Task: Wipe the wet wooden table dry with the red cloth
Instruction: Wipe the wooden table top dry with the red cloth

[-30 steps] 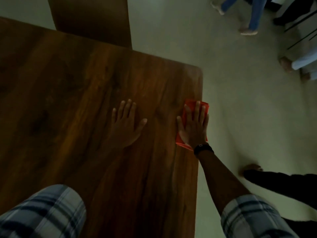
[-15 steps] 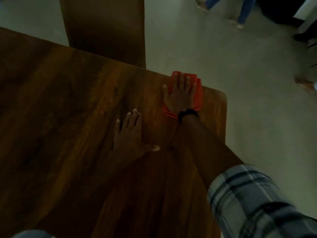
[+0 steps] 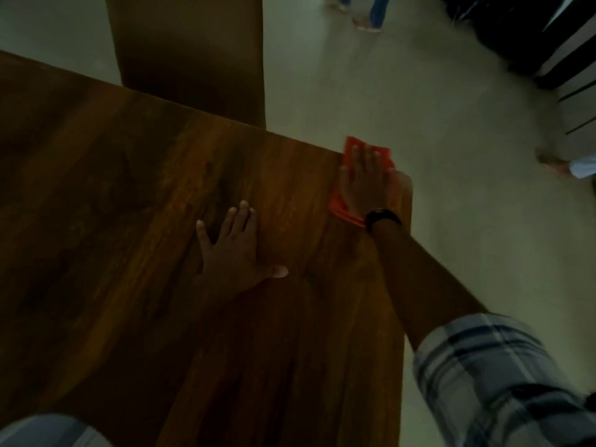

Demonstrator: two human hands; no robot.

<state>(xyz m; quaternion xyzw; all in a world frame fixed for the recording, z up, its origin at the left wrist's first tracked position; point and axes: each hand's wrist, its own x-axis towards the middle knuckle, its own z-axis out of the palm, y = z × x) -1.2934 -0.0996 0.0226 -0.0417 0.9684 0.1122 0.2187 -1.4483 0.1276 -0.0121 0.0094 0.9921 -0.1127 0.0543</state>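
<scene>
We see a dim, underexposed scene. The wooden table [image 3: 129,204] is dark, darkest on its left side, with a faint warm sheen near its far right corner; the pale floor [image 3: 467,246] beyond the table is brighter. Everything is soft, smeared most past the table's far edge.

Dark brown wooden desk [image 3: 129,221], streaked grain, dim light. Rounded far corner just right of right hand [image 3: 366,185]. Red cloth [image 3: 385,156] spread flat at that corner beneath right hand, far edge poking past desk edge, near corner showing left of wrist. Right hand pressed flat on cloth, fingers straight. Left hand [image 3: 232,250] flat on bare wood, nearer and to left of right hand, apart from cloth, fingers straight, thumb out toward right forearm. Wetness on wood: cannot tell.
</scene>
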